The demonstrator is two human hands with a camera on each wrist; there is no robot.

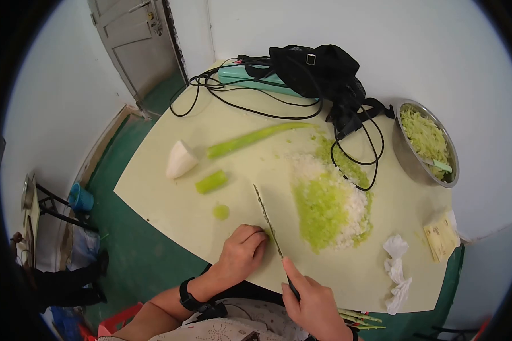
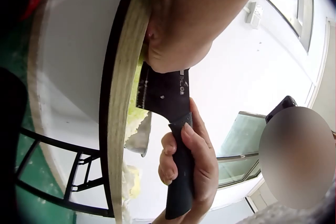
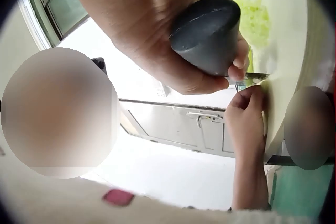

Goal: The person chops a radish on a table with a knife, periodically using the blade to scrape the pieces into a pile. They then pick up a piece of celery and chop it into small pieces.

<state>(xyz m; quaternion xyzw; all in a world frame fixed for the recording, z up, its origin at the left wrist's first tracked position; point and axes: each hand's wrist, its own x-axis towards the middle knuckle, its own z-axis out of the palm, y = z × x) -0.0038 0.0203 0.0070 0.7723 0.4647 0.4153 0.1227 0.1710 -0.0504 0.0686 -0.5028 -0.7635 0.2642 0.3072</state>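
Right hand (image 1: 314,306) around knife (image 1: 292,287), blade (image 2: 161,94) lettering (image 2: 182,82) apparently illegible.

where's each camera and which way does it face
Head: worn on the head, facing forward and down at the table; left hand, left forearm and right hand show.
Left wrist: on it, facing the person's right; left hand near, right hand beyond on the knife.
Right wrist: on it, facing the person's left; right hand near, left hand beyond.
All three share both hands and the knife.

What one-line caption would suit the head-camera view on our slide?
Right hand grips a knife beside the left hand, near chopped green-and-white pieces.
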